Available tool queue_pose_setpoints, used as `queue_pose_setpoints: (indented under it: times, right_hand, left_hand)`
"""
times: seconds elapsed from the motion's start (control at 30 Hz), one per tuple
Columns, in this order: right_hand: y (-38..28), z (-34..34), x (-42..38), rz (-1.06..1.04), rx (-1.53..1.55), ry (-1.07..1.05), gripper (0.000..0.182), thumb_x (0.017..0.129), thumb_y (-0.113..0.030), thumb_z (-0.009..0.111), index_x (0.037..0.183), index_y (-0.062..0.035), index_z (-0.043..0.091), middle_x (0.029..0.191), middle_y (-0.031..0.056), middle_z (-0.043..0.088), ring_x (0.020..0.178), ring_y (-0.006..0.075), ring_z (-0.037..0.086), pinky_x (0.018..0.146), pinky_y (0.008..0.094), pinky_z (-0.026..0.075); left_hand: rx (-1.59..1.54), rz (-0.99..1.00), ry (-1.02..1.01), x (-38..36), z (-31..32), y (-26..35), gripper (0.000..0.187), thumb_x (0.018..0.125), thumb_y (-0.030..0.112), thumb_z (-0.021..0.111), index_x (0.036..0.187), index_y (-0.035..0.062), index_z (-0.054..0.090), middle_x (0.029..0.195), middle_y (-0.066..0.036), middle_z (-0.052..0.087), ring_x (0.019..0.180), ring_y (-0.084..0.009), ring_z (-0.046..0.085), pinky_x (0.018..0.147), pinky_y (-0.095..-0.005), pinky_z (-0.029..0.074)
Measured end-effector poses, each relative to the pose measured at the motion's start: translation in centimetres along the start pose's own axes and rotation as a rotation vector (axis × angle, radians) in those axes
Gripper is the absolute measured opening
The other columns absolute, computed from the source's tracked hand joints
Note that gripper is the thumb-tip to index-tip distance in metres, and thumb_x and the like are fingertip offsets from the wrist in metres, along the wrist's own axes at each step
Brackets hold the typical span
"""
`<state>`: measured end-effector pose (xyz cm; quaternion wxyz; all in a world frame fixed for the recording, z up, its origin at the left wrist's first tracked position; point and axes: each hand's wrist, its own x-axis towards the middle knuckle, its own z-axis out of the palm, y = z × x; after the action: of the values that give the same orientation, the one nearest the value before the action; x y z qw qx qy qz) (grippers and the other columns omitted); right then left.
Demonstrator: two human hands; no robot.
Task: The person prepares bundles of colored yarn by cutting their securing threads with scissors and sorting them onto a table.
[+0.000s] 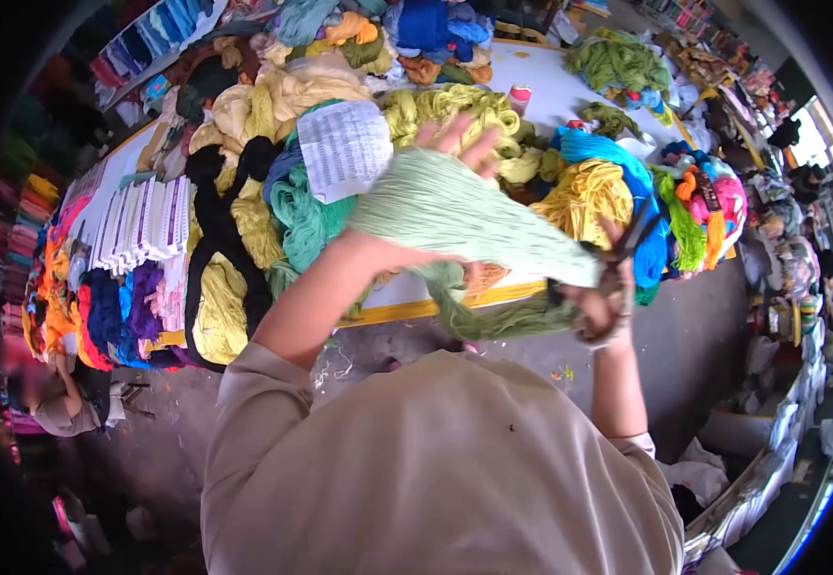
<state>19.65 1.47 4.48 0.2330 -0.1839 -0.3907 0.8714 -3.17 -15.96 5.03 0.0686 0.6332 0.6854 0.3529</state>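
Observation:
A pale green skein of yarn is stretched between my two hands above the table's near edge. My left hand is inside the loop with its fingers spread, and the strands fan out across it. At the narrow end, my right hand is closed around the gathered strands, somewhat blurred. Dark scissors stick up from that hand. Below the stretched yarn hangs a darker green skein, reaching toward my right hand. A printed paper sheet lies just left of my left hand.
Heaped skeins cover much of the table: yellow yarn, blue yarn, teal yarn and black yarn. White booklets are stacked at left. A thread cone stands at the back. Another person is at far left.

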Motion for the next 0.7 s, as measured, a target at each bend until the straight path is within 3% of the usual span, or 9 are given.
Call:
queue_pose_setpoints:
  times: [0.03, 0.23, 0.27, 0.37, 0.43, 0.53, 0.6, 0.67, 0.7]
  right_hand:
    - [0.7, -2.7, 0.1, -0.443, -0.569, -0.087, 0.092, 0.072, -0.021, 0.079, 0.151, -0.0048, 0.035, 0.104, 0.0101, 0.067, 0.087, 0.0206, 0.066, 0.076, 0.0301, 0.054]
    - [-1.6, -11.3, 0.4, -0.379, -0.513, -0.048, 0.071, 0.072, -0.008, 0.069, 0.139, 0.0008, 0.046, 0.102, 0.007, 0.063, 0.087, 0.0159, 0.061, 0.079, 0.027, 0.049]
    - [-1.0, -13.1, 0.8, -0.388, -0.474, -0.055, 0.067, 0.077, -0.004, 0.067, 0.141, -0.0011, 0.045, 0.111, 0.0071, 0.061, 0.097, 0.0176, 0.061, 0.087, 0.0283, 0.048]
    - [1.2, -14.4, 1.9, -0.257, -0.145, 0.076, 0.071, 0.078, 0.009, 0.058, 0.145, -0.0063, 0.04, 0.133, 0.0102, 0.054, 0.126, 0.0236, 0.05, 0.109, 0.0337, 0.038]
    - [2.0, -13.4, 2.2, -0.432, -0.795, -0.052, 0.084, 0.074, 0.017, 0.058, 0.15, -0.0072, 0.031, 0.143, 0.0108, 0.046, 0.138, 0.0249, 0.04, 0.116, 0.0381, 0.028]
    - [2.8, -7.2, 2.0, -0.621, -0.979, -0.122, 0.058, 0.082, 0.0, 0.073, 0.133, -0.0053, 0.045, 0.116, 0.0063, 0.054, 0.107, 0.0184, 0.052, 0.097, 0.0329, 0.042]
    - [2.9, -3.5, 0.6, -0.237, -0.697, -0.353, 0.05, 0.086, -0.029, 0.08, 0.123, -0.0021, 0.061, 0.088, 0.0008, 0.057, 0.079, 0.0111, 0.053, 0.069, 0.027, 0.043]
    - [3.9, -1.7, 0.4, -0.141, -0.759, -0.551, 0.057, 0.081, -0.034, 0.085, 0.124, -0.0031, 0.063, 0.076, -0.0042, 0.054, 0.065, 0.0073, 0.051, 0.06, 0.0246, 0.042]
    - [4.0, -1.0, -0.3, 0.097, -0.657, -0.541, 0.055, 0.082, -0.034, 0.085, 0.123, -0.0047, 0.064, 0.073, -0.0065, 0.053, 0.056, 0.0038, 0.046, 0.053, 0.0221, 0.038]
  left_hand:
    - [0.635, -0.001, 0.007, -1.4, -1.7, -0.3, 0.121, 0.061, 0.08, 0.068, 0.157, 0.0154, 0.033, 0.168, -0.011, 0.014, 0.155, -0.0352, -0.001, 0.125, -0.0514, -0.002]
    - [0.463, -0.06, 0.216, -8.2, -6.3, -4.7, 0.129, 0.051, 0.081, 0.076, 0.152, 0.0074, 0.042, 0.168, -0.014, 0.006, 0.154, -0.0404, -0.003, 0.124, -0.0514, 0.012]
    - [-0.314, -0.1, 0.492, -8.4, -4.9, -5.3, 0.139, 0.051, 0.087, 0.071, 0.156, 0.0039, 0.031, 0.168, -0.014, 0.006, 0.155, -0.035, 0.003, 0.123, -0.0494, 0.019]
    - [-1.122, -0.029, 0.681, -7.2, -4.4, -2.9, 0.139, 0.057, 0.091, 0.062, 0.159, 0.0081, 0.016, 0.166, -0.016, 0.015, 0.151, -0.0344, 0.021, 0.12, -0.0499, 0.027]
    - [-1.501, 0.014, 0.599, -4.5, -1.9, -0.8, 0.127, 0.067, 0.092, 0.051, 0.159, 0.0095, 0.019, 0.164, -0.018, 0.019, 0.149, -0.0403, 0.024, 0.119, -0.0534, 0.027]
    - [-1.734, 0.066, 0.523, -1.0, 0.7, 1.5, 0.111, 0.081, 0.087, 0.04, 0.157, 0.0082, 0.022, 0.161, -0.024, 0.024, 0.147, -0.0473, 0.025, 0.12, -0.0575, 0.024]
    - [-1.836, 0.081, 0.484, 0.2, 1.6, 1.8, 0.106, 0.084, 0.083, 0.044, 0.154, 0.0052, 0.027, 0.161, -0.023, 0.024, 0.148, -0.0453, 0.024, 0.12, -0.0581, 0.022]
    - [-2.301, 0.157, 0.448, 0.9, 2.1, 1.4, 0.103, 0.085, 0.078, 0.051, 0.151, 0.0015, 0.031, 0.162, -0.021, 0.024, 0.149, -0.0419, 0.023, 0.121, -0.0583, 0.02]
    - [-2.037, 0.065, 0.508, 1.0, 1.9, 1.7, 0.099, 0.086, 0.072, 0.056, 0.148, -0.0016, 0.035, 0.162, -0.02, 0.026, 0.151, -0.0382, 0.023, 0.122, -0.0575, 0.018]
